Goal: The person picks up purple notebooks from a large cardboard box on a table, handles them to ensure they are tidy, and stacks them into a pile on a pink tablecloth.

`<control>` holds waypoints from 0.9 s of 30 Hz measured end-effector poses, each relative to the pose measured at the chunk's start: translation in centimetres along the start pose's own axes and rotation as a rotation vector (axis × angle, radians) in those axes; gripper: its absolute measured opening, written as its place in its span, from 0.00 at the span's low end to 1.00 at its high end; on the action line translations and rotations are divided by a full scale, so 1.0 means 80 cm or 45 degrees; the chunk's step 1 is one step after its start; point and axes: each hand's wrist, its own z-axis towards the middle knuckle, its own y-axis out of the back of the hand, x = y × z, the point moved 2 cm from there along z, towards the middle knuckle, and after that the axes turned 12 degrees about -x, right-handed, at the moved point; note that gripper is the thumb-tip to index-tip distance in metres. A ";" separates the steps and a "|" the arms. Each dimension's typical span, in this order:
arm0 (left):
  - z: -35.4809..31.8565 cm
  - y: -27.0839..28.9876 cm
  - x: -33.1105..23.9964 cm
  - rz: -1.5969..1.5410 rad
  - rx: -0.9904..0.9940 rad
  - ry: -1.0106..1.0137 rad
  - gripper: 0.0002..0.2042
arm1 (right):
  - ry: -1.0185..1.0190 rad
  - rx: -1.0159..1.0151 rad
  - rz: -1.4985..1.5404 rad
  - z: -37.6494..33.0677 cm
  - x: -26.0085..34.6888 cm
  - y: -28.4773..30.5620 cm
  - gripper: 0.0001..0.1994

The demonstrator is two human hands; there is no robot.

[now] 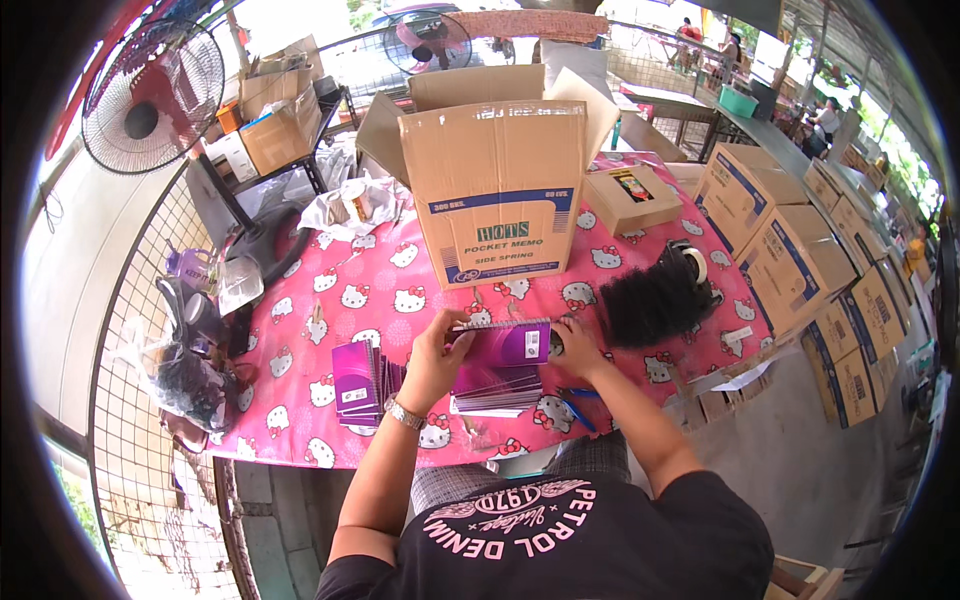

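My left hand [436, 352] and my right hand [578, 345] grip the two ends of a purple spiral notebook [505, 342], held level just above a stack of like notebooks [497, 389]. A wristwatch sits on my left wrist. To the left lies a second, fanned pile of purple notebooks [358, 382]. A tall open cardboard box [495, 190] stands right behind the held notebook.
The table wears a pink cartoon-cat cloth [330, 300]. On it sit a bundle of black spiral wire [652, 300], a tape dispenser [695, 262], a small brown box [630, 198] and a blue pen [578, 412]. Stacked cartons [790, 260] line the right; fans and a wire fence stand left.
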 end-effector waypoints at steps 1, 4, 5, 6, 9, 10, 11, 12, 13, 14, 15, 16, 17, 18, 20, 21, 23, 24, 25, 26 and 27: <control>-0.006 0.013 0.003 -0.032 -0.047 0.085 0.08 | 0.092 -0.188 0.081 -0.029 0.028 0.012 0.44; -0.018 0.015 0.023 -0.044 -0.081 0.214 0.09 | 0.095 -0.160 -0.048 -0.121 0.071 0.049 0.38; -0.019 0.011 0.020 -0.052 -0.080 0.173 0.09 | 0.090 -0.126 -0.104 -0.151 0.070 0.052 0.35; -0.020 0.006 0.015 -0.063 -0.080 0.127 0.09 | 0.058 -0.148 -0.060 -0.169 0.061 0.052 0.32; -0.023 -0.002 0.000 -0.057 -0.123 -0.143 0.10 | -0.099 -0.321 0.180 -0.192 0.040 0.055 0.25; -0.024 0.001 -0.001 -0.084 -0.096 -0.096 0.10 | -0.189 -0.448 0.332 -0.180 0.047 0.072 0.23; -0.025 0.004 -0.001 -0.112 -0.068 -0.049 0.10 | -0.281 -0.576 0.483 -0.167 0.053 0.089 0.21; -0.027 0.011 0.007 -0.091 -0.053 -0.001 0.10 | -0.137 -0.722 0.463 -0.140 0.094 0.130 0.20; -0.028 0.015 0.015 -0.069 -0.037 0.084 0.10 | -0.051 -0.676 0.564 -0.121 0.127 0.158 0.20; -0.028 0.018 0.023 -0.053 -0.019 0.165 0.10 | 0.036 -0.633 0.659 -0.104 0.156 0.184 0.20; -0.027 0.018 0.027 -0.037 -0.001 0.241 0.10 | 0.124 -0.593 0.754 -0.090 0.181 0.201 0.20; -0.027 0.015 0.026 -0.074 -0.026 0.222 0.09 | 0.202 -0.548 0.763 -0.078 0.202 0.213 0.20; -0.025 0.009 0.018 -0.120 -0.059 0.123 0.08 | 0.278 -0.503 0.769 -0.068 0.220 0.221 0.21; -0.026 0.004 0.005 -0.162 -0.095 0.025 0.07 | 0.355 -0.455 0.780 -0.059 0.235 0.223 0.21; -0.027 0.006 0.006 -0.165 -0.057 -0.006 0.06 | 0.405 -0.454 0.727 -0.045 0.256 0.221 0.23; -0.028 0.009 0.015 -0.170 -0.036 0.015 0.06 | 0.431 -0.445 0.705 -0.040 0.266 0.219 0.24; -0.029 0.013 0.030 -0.181 0.011 0.056 0.06 | 0.449 -0.467 0.622 -0.034 0.279 0.217 0.24; -0.031 0.013 0.033 -0.153 -0.021 0.047 0.06 | 0.450 -0.468 0.580 -0.033 0.282 0.216 0.24; -0.033 0.011 0.034 -0.179 -0.055 0.030 0.06 | 0.451 -0.470 0.536 -0.031 0.284 0.215 0.24; -0.034 0.008 0.034 -0.206 -0.088 0.014 0.05 | 0.464 -0.476 0.482 -0.031 0.284 0.213 0.23; -0.036 0.006 0.034 -0.233 -0.122 -0.001 0.05 | 0.478 -0.480 0.426 -0.033 0.284 0.211 0.23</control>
